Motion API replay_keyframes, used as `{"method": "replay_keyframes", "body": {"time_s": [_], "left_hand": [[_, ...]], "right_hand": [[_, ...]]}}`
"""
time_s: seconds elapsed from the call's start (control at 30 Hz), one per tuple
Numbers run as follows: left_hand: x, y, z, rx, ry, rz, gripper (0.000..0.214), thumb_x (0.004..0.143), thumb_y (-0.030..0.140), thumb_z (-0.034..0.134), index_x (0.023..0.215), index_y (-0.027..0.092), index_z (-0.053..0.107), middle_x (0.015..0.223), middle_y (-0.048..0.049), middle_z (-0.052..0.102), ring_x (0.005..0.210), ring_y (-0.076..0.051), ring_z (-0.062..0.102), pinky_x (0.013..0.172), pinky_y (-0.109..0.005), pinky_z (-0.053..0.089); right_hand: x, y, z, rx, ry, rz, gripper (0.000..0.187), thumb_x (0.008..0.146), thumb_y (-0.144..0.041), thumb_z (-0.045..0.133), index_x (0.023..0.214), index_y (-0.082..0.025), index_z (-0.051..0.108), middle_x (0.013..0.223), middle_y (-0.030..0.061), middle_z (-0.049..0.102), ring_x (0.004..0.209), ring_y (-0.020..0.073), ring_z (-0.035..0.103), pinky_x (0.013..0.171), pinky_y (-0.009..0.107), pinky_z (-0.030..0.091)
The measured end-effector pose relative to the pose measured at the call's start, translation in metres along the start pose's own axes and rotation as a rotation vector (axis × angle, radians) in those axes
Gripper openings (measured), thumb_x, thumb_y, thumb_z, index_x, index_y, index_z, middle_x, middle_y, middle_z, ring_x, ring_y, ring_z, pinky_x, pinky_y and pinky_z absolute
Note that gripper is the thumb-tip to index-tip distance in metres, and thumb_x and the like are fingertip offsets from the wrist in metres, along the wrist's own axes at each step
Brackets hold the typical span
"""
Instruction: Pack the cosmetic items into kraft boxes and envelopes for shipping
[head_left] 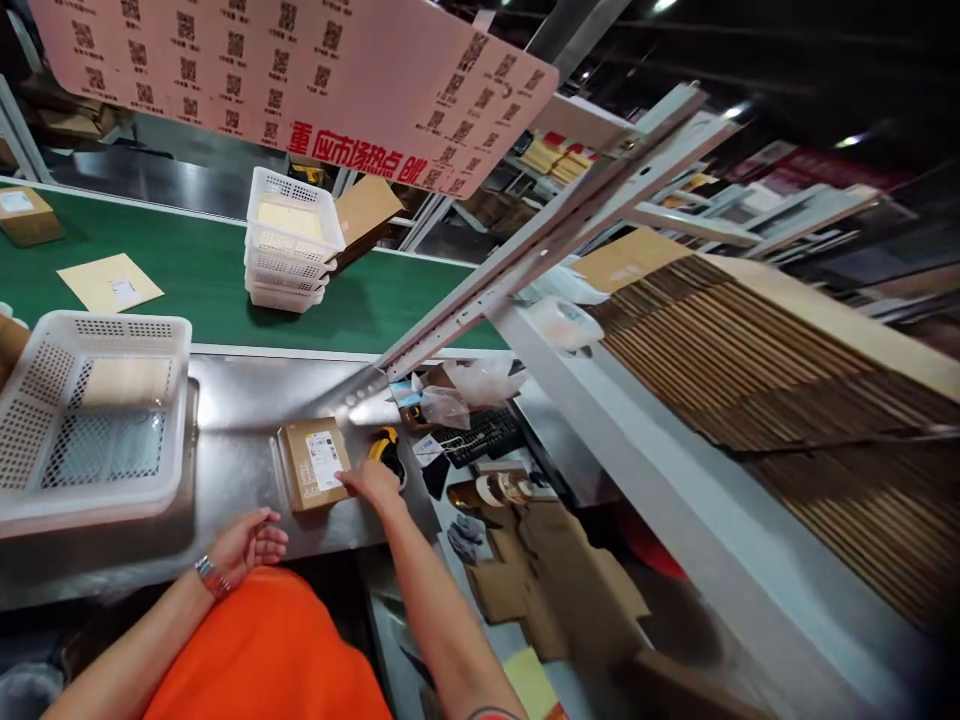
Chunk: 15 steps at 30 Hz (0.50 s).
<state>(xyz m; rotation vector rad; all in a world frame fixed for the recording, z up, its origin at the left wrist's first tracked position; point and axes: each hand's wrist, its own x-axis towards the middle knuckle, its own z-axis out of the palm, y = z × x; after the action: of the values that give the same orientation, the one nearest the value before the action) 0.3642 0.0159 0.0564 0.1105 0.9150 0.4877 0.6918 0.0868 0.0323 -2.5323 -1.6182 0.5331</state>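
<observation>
A small brown cardboard box (311, 464) with a white label lies on the steel worktop (240, 400). My right hand (373, 483) rests on the box's right edge, fingers pressed against it, just in front of a yellow and black handheld scanner (386, 445). My left hand (250, 543) hovers near the worktop's front edge, fingers loosely curled, holding nothing. A watch sits on the left wrist.
A white perforated basket (97, 420) stands at the left. Stacked white baskets (289, 245) and a flat envelope (110, 283) ride the green conveyor (202, 280). A keyboard (480, 435), plastic bags, tape rolls (495, 490) and flat cartons (750, 350) lie to the right.
</observation>
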Motion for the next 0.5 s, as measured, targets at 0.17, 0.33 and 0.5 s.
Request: {"method": "replay_keyframes", "body": {"time_s": [0.17, 0.33, 0.5], "left_hand": [[-0.001, 0.013, -0.007, -0.001, -0.003, 0.043, 0.019, 0.098, 0.032, 0.073, 0.100, 0.014, 0.067, 0.077, -0.0080, 0.080, 0.063, -0.019, 0.078, 0.062, -0.025, 0.060], [-0.004, 0.018, -0.012, -0.009, 0.024, 0.084, 0.020, 0.096, 0.033, 0.074, 0.099, 0.015, 0.067, 0.078, -0.0074, 0.080, 0.064, -0.018, 0.078, 0.061, -0.025, 0.060], [-0.007, 0.023, -0.011, -0.060, 0.102, 0.165, 0.018, 0.096, 0.030, 0.075, 0.100, 0.014, 0.068, 0.076, -0.0069, 0.080, 0.062, -0.017, 0.077, 0.061, -0.024, 0.060]], "right_hand": [[-0.001, -0.025, 0.007, 0.001, 0.062, -0.176, 0.046, 0.103, -0.036, 0.055, 0.140, -0.010, 0.067, 0.148, 0.0259, 0.065, 0.141, 0.0333, 0.060, 0.118, 0.045, 0.046], [-0.004, -0.060, 0.057, 0.011, 0.036, -0.498, 0.081, 0.099, -0.046, 0.059, 0.165, -0.004, 0.039, 0.176, 0.0267, 0.030, 0.166, 0.0386, 0.024, 0.133, 0.058, 0.026], [-0.001, -0.069, 0.079, -0.070, 0.006, -0.570, 0.088, 0.097, -0.043, 0.060, 0.170, -0.005, 0.029, 0.179, 0.0256, 0.015, 0.168, 0.0426, 0.012, 0.134, 0.066, 0.014]]}}
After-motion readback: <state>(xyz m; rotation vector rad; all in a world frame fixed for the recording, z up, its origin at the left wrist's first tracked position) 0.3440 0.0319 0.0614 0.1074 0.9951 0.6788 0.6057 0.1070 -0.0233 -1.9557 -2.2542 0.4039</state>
